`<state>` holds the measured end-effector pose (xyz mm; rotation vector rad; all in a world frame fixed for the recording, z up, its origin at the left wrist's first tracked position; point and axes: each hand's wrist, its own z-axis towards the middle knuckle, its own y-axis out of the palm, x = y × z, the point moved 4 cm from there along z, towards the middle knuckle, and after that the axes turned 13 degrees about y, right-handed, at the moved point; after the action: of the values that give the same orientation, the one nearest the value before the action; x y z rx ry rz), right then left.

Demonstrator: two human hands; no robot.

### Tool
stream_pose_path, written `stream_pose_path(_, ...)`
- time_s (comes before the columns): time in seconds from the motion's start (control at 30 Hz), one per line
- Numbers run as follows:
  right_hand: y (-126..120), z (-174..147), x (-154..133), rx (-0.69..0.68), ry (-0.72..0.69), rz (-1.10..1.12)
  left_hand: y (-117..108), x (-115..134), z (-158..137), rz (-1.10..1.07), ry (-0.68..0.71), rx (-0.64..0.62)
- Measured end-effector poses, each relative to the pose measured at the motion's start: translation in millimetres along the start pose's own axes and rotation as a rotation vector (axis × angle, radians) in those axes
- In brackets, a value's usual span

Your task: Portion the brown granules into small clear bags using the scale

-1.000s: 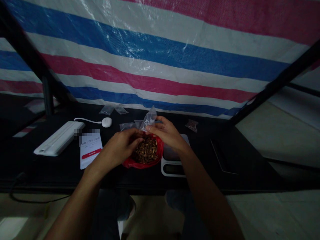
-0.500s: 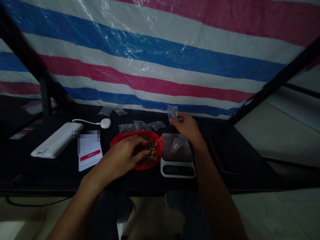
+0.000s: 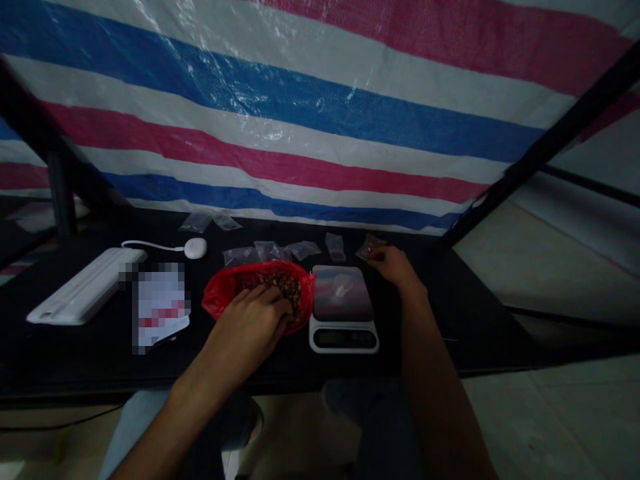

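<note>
My left hand (image 3: 257, 313) reaches into an open red plastic bag (image 3: 216, 293) of small brown seeds or grains (image 3: 287, 283). Its fingers are bent together with their tips down among the seeds, partly hidden. Behind and right of the scale, my right hand (image 3: 395, 263) pinches the near edge of a small clear plastic bag (image 3: 370, 245) with brown contents. A white digital scale (image 3: 344, 340) stands between my hands, a small clear round item (image 3: 343, 285) on its metal plate. Another small clear bag (image 3: 335, 247), seemingly unfilled, rests behind the scale.
Several clear bags (image 3: 270, 251) lie behind the red bag, with two more (image 3: 197, 220) at the back left. A white oblong device (image 3: 85, 287), a round white puck with a cord (image 3: 195, 248) and a partly blurred card (image 3: 163, 300) are at left. Striped sheeting (image 3: 280, 120) hangs behind the black table.
My right hand has let go of the clear bag behind the scale and moved right, onto the bag with brown contents. My left fingers have curled deeper into the seeds. The view has shifted slightly.
</note>
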<state>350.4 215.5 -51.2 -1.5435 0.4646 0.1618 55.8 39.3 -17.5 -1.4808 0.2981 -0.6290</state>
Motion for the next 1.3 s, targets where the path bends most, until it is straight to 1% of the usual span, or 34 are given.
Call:
stream_pose_path(0.2,1.1,-1.1,-1.5,0.002,-0.004,0.032,8.6,11.2,-0.2,-0.005,0.033,-0.031)
stream_pose_path(0.3,-0.8,-3.4,-0.3,0.011,-0.02,0.052,8.5,7.6,-0.3,-0.003,0.017,-0.039)
stream_pose_path(0.37,-1.2,-4.3,0.5,0.018,-0.027,0.063,1.2,-0.2,-1.3,-0.018,-0.037,-0.008)
stream_pose_path(0.47,-1.7,-4.7,0.5,0.028,-0.033,0.084,-14.5,-14.5,-5.4,-0.014,-0.174,0.068)
stream_pose_path(0.53,-3.0,-4.9,-0.5,0.041,-0.037,0.102,-20.3,-19.2,-9.1,-0.03,-0.227,0.084)
stream_pose_path(0.6,-5.1,-5.7,-1.9,0.059,-0.036,0.121,-18.6,-16.8,-12.4,-0.105,-0.208,0.042)
stream_pose_path(0.73,-9.5,-8.2,-3.8,0.076,-0.014,0.166,-6.9,-2.2,-18.6,-0.284,-0.132,-0.083)
stream_pose_path(0.8,-11.3,-8.7,-4.4,0.073,-0.005,0.19,-5.3,2.1,-19.5,-0.341,-0.123,-0.101)
stream_pose_path(0.83,-12.6,-8.6,-4.6,0.077,0.003,0.211,-6.7,2.2,-18.7,-0.36,-0.126,-0.086)
stream_pose_path(0.9,-16.9,-8.2,-4.8,0.086,0.047,0.35,-13.6,-1.2,-14.4,-0.383,-0.139,0.002)
stream_pose_path(0.93,-19.8,-8.6,-5.4,0.082,0.078,0.477,-18.5,-3.9,-11.1,-0.398,-0.139,0.065)
stream_pose_path(1.0,-26.5,-12.7,-10.8,0.041,0.12,0.805,-29.0,-8.7,-3.6,-0.457,-0.117,0.194)
stream_pose_path(1.03,-30.3,-17.1,-16.6,0.004,0.116,0.968,-34.2,-10.1,0.3,-0.504,-0.103,0.254)
stream_pose_path(1.1,-38.4,-31.9,-35.7,-0.083,0.047,1.198,-44.4,-10.2,7.0,-0.619,-0.089,0.373)
stream_pose_path(1.13,-41.4,-42.2,-48.3,-0.141,-0.007,1.263,-49.2,-9.1,9.5,-0.675,-0.095,0.436)
stream_pose_path(1.2,-41.7,-66.6,-76.7,-0.284,-0.105,1.279,-56.9,-5.2,13.2,-0.768,-0.131,0.549)
stream_pose_path(1.3,-28.4,-104.2,-116.5,-0.5,-0.214,1.233,-60.6,0.0,16.8,-0.853,-0.167,0.649)
